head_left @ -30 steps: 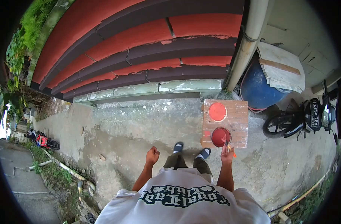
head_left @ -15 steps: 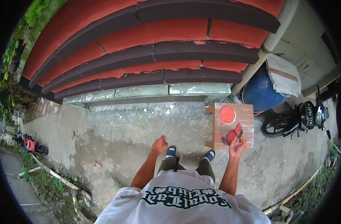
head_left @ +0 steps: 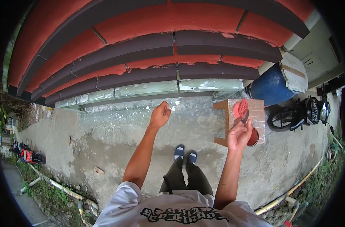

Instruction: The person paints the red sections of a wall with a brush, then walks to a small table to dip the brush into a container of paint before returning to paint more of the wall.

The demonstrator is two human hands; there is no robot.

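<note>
My right hand (head_left: 239, 135) pinches the handle of a paintbrush (head_left: 244, 109), its bristles coated in red paint and pointing up. Both are above a small wooden stool (head_left: 258, 117). Beside that hand, partly covered by it, an open can of red paint (head_left: 253, 138) stands on the stool. A round red-coated lid (head_left: 236, 110) lies on the stool, partly behind the brush. My left hand (head_left: 160, 114) is out over the concrete floor, fingers curled into a loose fist, with nothing seen in it.
In front rises a red wall with dark ledges (head_left: 214, 70) and a pale green, flaking bottom ledge (head_left: 146, 89). A blue barrel (head_left: 269, 85) and a black motorcycle (head_left: 299, 116) stand to the right. A red motorcycle (head_left: 29, 153) is far left; pipes (head_left: 63, 189) run behind me.
The brush has risen away from the paint can in my right hand. My left hand has reached forward toward the wall. My feet have come together, and the view has shifted.
</note>
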